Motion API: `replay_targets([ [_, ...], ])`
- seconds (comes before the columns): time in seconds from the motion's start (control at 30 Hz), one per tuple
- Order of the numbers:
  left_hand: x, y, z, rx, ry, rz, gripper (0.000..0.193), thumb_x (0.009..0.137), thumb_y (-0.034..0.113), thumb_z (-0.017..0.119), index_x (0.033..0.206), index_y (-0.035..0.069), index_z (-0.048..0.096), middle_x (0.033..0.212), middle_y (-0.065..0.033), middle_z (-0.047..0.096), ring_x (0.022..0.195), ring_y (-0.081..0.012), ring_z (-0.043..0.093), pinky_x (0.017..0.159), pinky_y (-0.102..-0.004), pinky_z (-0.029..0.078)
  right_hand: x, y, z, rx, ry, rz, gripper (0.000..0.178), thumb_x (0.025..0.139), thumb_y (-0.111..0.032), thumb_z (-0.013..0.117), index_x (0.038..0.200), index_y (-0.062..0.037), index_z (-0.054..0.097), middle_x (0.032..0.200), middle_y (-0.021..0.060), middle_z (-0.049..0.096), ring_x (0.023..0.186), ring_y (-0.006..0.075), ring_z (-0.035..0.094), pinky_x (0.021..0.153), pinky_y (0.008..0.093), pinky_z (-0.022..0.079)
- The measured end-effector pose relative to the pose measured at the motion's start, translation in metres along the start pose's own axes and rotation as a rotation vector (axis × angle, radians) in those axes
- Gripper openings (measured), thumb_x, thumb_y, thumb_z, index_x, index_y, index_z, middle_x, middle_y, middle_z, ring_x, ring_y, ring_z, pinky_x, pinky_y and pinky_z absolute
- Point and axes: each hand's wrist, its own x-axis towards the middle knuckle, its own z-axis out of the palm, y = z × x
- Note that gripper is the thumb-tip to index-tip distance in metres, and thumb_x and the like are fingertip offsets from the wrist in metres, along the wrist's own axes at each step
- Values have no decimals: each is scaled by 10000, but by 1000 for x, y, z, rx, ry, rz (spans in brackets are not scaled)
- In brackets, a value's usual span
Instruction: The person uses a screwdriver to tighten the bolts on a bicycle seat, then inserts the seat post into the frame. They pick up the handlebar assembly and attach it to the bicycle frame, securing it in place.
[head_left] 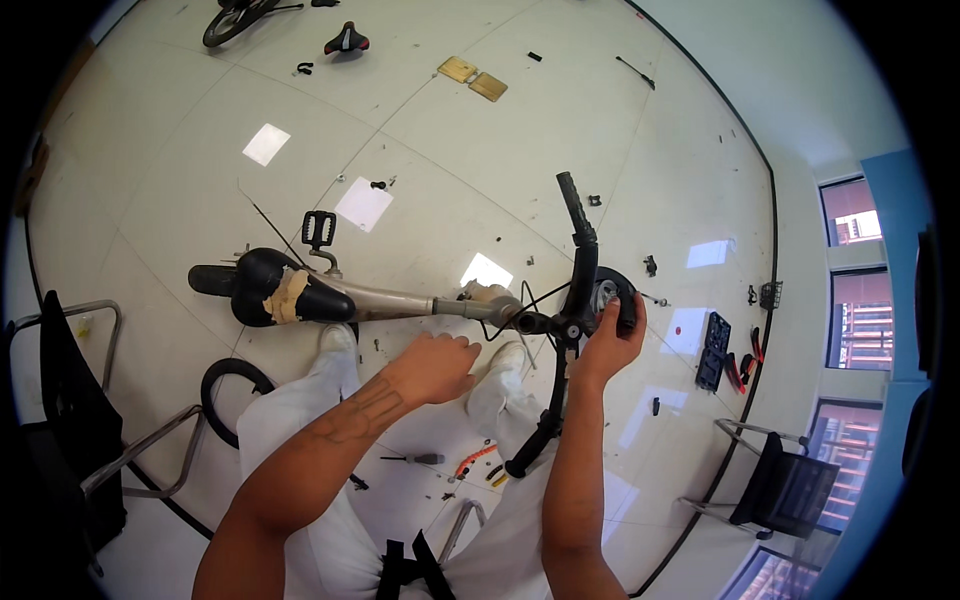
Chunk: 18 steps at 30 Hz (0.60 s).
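A small bicycle with a silver frame [390, 302] stands across in front of me. Its black saddle [265, 290] has a torn cover with tan foam showing, and its black handlebar [578, 275] is on the right. My right hand [610, 345] grips the rim of the front wheel [626, 300], thumb on the near side and the other fingers partly hidden. My left hand [437, 367] is closed on the near side of the frame, apart from it; whether anything is inside the curled fingers is hidden. A black pedal [319, 229] sticks out on the far side.
A screwdriver [415, 459] and orange-handled pliers [472, 461] lie near my feet. A loose tyre [225, 385] rests at left. A dark tool case [712, 350] and a chair [790, 480] stand at right. Farther off are another saddle [346, 40] and yellow plates [488, 86].
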Motion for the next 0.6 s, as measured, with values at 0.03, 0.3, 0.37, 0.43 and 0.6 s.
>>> replay_targets([
  [0.03, 1, 1, 1, -10, 6, 12, 411, 855, 270, 591, 1169, 15, 521, 1067, -126, 591, 1011, -304, 573, 842, -445, 445, 2, 7, 0, 20, -23, -5, 343, 893, -60, 592, 1222, 12, 523, 1029, 91, 615, 874, 132, 589, 773, 258, 485],
  [0.3, 1, 7, -1, -11, 41, 35, 409, 851, 269, 604, 1162, 16, 522, 1037, -121, 595, 981, -301, 582, 820, -438, 454, 4, 19, 5, -14, -177, 68, 402, 875, -26, 586, 1269, 2, 511, 1053, 77, 594, 873, 111, 560, 767, 238, 452],
  [0.37, 3, 7, -1, -5, 34, 36, 410, 849, 270, 605, 1161, 17, 522, 1026, -119, 597, 967, -302, 587, 807, -438, 458, 7, 27, 5, 20, -189, 89, 405, 877, -33, 581, 1277, -32, 519, 1050, 65, 591, 904, 117, 550, 787, 242, 430],
  [0.43, 4, 6, 1, -1, 39, 38, 412, 848, 272, 606, 1161, 19, 522, 1017, -118, 599, 957, -303, 591, 797, -438, 461, 9, 30, 3, 19, -204, 73, 407, 878, -19, 567, 1281, -28, 514, 1073, 72, 587, 921, 122, 551, 800, 243, 430],
  [0.6, 4, -1, 4, 9, 59, 15, 400, 847, 282, 600, 1144, 23, 527, 1010, -116, 601, 958, -300, 594, 791, -437, 463, 3, 15, 6, -38, -196, 36, 407, 873, 3, 548, 1277, -32, 515, 1094, 83, 583, 876, 116, 543, 755, 237, 436],
])
